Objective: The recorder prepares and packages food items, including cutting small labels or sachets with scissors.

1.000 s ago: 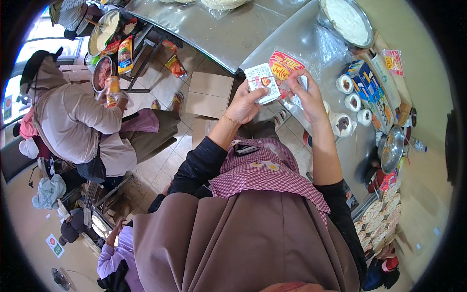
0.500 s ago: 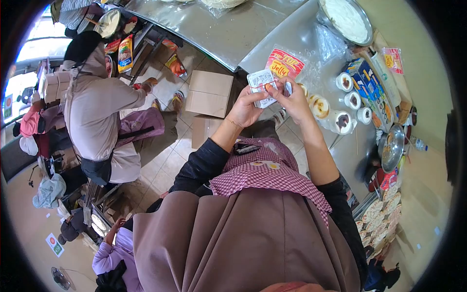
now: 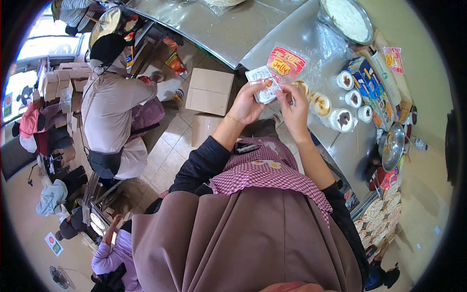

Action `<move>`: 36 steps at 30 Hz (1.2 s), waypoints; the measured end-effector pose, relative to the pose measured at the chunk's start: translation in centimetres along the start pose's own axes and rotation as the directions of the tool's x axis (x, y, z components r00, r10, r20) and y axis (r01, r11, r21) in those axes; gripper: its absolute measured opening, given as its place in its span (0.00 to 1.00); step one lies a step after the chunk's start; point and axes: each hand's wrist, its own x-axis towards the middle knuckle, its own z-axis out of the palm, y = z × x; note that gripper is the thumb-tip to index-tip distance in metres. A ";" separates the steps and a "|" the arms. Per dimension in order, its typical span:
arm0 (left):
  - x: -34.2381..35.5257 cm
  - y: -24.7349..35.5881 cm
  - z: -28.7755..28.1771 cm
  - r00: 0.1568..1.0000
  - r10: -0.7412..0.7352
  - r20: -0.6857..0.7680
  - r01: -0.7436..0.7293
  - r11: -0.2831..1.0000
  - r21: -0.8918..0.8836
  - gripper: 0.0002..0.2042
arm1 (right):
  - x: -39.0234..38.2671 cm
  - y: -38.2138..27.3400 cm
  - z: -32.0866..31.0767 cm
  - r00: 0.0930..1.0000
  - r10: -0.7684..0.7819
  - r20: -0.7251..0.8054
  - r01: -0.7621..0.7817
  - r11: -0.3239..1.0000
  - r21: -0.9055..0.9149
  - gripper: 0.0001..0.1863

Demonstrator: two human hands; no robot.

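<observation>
A small stack of white printed labels (image 3: 256,75), patterned with a little orange-brown picture, is held up above the counter's near edge. My left hand (image 3: 247,106) grips it from the left, thumb on top and fingers beneath. At the right edge of the stack, my right hand (image 3: 295,108) is closed, its thumb and fingertips pinching there; whether a single label is between them is too small to tell. Just beyond my hands lies a clear, red and yellow plastic packet (image 3: 286,62). Several lidded cups, among them a cup with a brown topping (image 3: 342,120), stand right of my right hand.
The steel counter (image 3: 296,36) carries a large bowl of white cream (image 3: 345,20), a blue box (image 3: 361,74) and a metal bowl (image 3: 392,147). Cardboard boxes (image 3: 209,90) stand on the floor at left. A co-worker in a beige top (image 3: 114,100) works farther left.
My right hand has drawn slightly down, its fingers curling more at the label stack's edge. The left hand stays nearly in place. The co-worker at left has shifted to the right.
</observation>
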 end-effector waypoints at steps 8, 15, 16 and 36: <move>0.0 1.5 0.2 0.988 -0.139 0.071 0.141 0.990 -0.027 0.15 | 0.2 -1.3 -2.2 0.817 -0.484 0.314 0.575 0.644 -0.504 0.24; -0.8 1.8 0.8 0.990 -0.139 -0.019 0.140 0.988 0.063 0.23 | -0.3 -2.0 -2.0 0.789 -0.505 0.351 0.612 0.592 -0.524 0.21; -1.1 2.0 1.1 0.994 -0.109 -0.020 0.111 0.990 0.092 0.26 | -0.2 -2.2 -2.0 0.797 -0.503 0.334 0.603 0.632 -0.487 0.19; -1.3 3.8 0.4 0.943 -0.238 0.234 0.200 0.964 0.174 0.33 | 1.6 -3.7 -3.3 0.921 -0.222 0.319 0.269 0.957 -0.109 0.07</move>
